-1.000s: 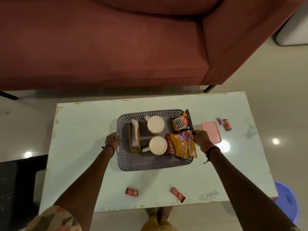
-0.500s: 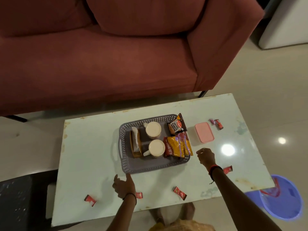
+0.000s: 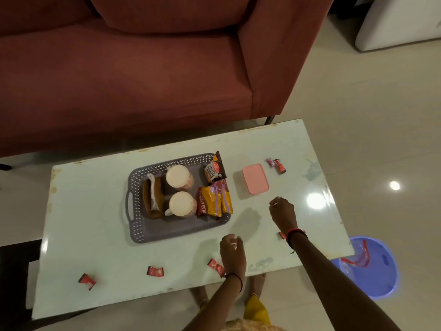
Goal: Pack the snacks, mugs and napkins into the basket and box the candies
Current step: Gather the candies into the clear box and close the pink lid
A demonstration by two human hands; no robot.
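A grey basket [image 3: 152, 232] on the pale table [image 3: 95, 235] holds two cream mugs [image 3: 177, 176], a napkin holder [image 3: 152, 198] and snack packets [image 3: 214, 199]. To its right sits a pink box [image 3: 255, 179] with its lid on. Red candies lie scattered: two beyond the box [image 3: 279, 165], three along the front edge [image 3: 155, 271], one [image 3: 282, 235] partly hidden by my right wrist. My left hand [image 3: 232, 254] hovers over the front candy [image 3: 216, 264], fingers loosely curled, holding nothing. My right hand [image 3: 282, 211] is curled below the box; what it holds is hidden.
A maroon sofa [image 3: 143, 80] stands close behind the table. A blue plastic bin [image 3: 372, 268] sits on the floor at the table's front right corner. My feet show under the front edge.
Both hands have left the basket. My left hand swept right along the front edge to the candy there. My right hand drew back below the pink box. The camera has shifted left.
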